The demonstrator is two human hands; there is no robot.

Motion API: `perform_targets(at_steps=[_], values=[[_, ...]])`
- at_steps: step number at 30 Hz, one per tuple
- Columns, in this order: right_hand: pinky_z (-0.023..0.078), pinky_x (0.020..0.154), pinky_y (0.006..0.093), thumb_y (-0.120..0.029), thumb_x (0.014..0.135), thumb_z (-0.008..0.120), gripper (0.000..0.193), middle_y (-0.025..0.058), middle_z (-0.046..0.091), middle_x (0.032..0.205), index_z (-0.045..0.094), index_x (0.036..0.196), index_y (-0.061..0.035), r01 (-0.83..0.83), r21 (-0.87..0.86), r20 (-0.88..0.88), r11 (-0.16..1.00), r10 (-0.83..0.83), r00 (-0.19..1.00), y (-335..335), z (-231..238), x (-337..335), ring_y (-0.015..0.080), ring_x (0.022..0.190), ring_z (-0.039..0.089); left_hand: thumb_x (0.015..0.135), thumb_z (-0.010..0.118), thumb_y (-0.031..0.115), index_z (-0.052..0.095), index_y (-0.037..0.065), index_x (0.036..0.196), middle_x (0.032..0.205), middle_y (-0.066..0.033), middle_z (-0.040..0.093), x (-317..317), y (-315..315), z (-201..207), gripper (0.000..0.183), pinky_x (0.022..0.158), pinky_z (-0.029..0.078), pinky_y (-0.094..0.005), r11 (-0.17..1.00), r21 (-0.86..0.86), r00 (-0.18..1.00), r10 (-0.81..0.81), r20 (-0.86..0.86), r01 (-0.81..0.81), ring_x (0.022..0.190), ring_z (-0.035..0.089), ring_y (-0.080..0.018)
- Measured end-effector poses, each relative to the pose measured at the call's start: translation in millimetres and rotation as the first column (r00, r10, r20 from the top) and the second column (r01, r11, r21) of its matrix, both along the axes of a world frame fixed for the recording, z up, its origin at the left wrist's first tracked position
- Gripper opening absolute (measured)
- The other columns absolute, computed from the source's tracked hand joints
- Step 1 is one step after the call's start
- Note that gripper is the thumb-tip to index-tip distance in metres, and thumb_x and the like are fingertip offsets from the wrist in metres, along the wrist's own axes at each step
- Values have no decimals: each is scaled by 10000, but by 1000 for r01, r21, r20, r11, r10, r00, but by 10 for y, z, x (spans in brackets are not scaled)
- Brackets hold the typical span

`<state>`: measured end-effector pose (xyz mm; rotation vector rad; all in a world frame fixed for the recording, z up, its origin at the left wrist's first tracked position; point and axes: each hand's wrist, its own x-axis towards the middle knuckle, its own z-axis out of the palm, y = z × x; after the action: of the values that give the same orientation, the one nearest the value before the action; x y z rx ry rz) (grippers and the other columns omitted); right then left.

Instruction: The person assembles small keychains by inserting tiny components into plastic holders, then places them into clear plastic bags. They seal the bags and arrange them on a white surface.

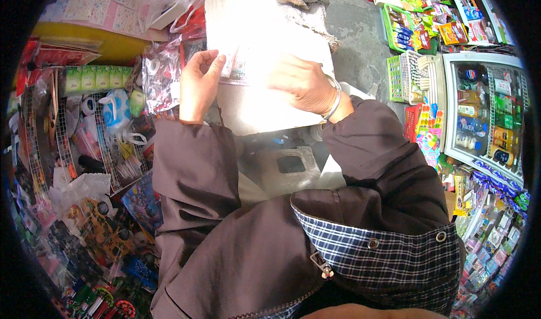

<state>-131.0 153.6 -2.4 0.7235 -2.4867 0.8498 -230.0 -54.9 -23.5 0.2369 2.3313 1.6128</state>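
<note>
A pale board (253, 113), much of it washed out by glare, lies in front of me. On it is a flat printed sheet or packet (239, 68) with a darker lower edge. My left hand (198, 85) is at the sheet's left side, fingers curled and thumb close to the fingertips. Whether anything sits in that pinch is hidden. Over the board's right half is my right hand (307, 88), bent at the wrist, with a light bangle (334, 99) on it. Bright light swallows its fingertips, so their grip does not show.
A crumpled grey cloth (307, 9) rests at the board's far right. A stool with a square hole (290, 164) stands below the board. Racks of packaged goods (107, 122) crowd the left; snack baskets (400, 29) and a glass-door drinks fridge (487, 110) line the right.
</note>
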Motion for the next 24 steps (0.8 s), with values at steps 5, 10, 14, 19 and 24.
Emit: perform_targets(at_steps=[5,10,14,19,24], values=[[517,721,339,-19,690,674,179,53,638,863,661,856,-85,0,-23,101,1000,2,995,-5,-15,10,258,836,613,844,710,232,636,-9,1089,973,-104,665,0,7,-66,352,769,492,-289,992,-118,995,-49,-90,39,848,607,-154],[513,744,344,-54,747,674,138,55,639,891,666,881,-87,97,-25,175,995,-92,980,4,20,66,267,857,608,829,719,246,648,11,1093,994,-132,657,16,14,-63,360,762,507,-319,983,-177,992,-67,-107,47,843,615,-186],[504,786,350,-101,755,676,129,45,641,917,675,884,-94,103,24,177,994,-105,978,25,-6,62,258,906,598,821,728,245,652,14,1090,1005,-135,650,36,12,-52,363,759,510,-322,980,-191,994,-65,-85,48,839,619,-191],[492,820,354,-140,758,668,123,30,645,939,690,873,-103,94,118,140,989,-110,984,45,-55,70,243,933,587,810,743,246,664,13,1067,991,-134,648,41,-6,-56,356,747,508,-318,982,-183,993,-70,-94,51,832,622,-191],[490,803,347,-126,745,674,122,29,644,945,691,862,-100,120,81,186,989,-134,973,46,-50,92,244,924,583,815,744,235,647,-12,1093,973,-124,670,49,-6,-11,385,759,490,-291,969,-240,992,-87,-90,63,867,624,-171]])
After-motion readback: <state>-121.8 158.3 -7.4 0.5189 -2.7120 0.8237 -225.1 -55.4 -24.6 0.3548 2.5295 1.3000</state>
